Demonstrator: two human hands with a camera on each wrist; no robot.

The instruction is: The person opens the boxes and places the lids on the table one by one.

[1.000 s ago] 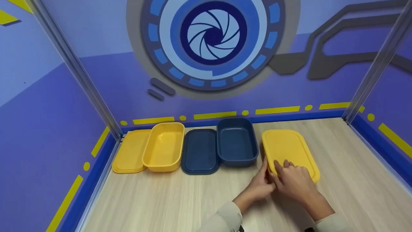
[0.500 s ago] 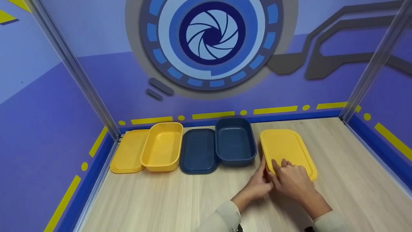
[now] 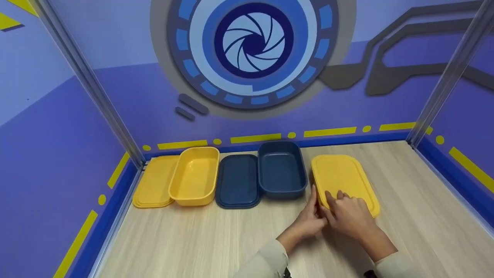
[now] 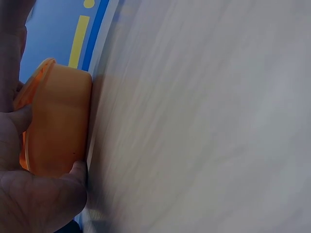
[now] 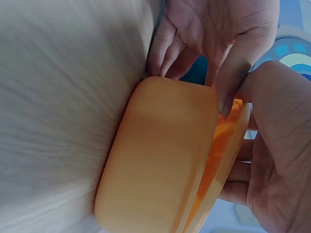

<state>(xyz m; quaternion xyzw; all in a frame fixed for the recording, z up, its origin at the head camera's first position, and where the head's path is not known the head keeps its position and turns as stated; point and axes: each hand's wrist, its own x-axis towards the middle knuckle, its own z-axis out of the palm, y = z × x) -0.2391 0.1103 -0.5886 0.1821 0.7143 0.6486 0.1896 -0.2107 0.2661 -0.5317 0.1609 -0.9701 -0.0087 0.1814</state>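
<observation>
At the right of the head view stands a yellow food container (image 5: pixel 155 150) with its yellow lid (image 3: pixel 341 175) lying over it. In the right wrist view a gap shows between lid and rim along the near end. My left hand (image 3: pixel 308 222) grips the container's near left corner, thumb at the rim and fingers low on the wall by the table. Beside it, my right hand (image 3: pixel 353 216) pinches the lid's near edge, its fingers on top of the lid. In the left wrist view the container wall (image 4: pixel 60 121) sits between my left thumb and fingers.
Left of the hands, a row stands along the back wall: an uncovered dark blue container (image 3: pixel 283 170), a dark blue lid (image 3: pixel 238 181), an uncovered yellow container (image 3: pixel 195 175) and another yellow lid (image 3: pixel 156 181). Panels with metal posts (image 3: pixel 449 73) enclose the wooden table (image 3: pixel 216 239).
The head view has shifted slightly. Both hands keep their places at the near left corner of the yellow container, and the row of containers and lids stays put.
</observation>
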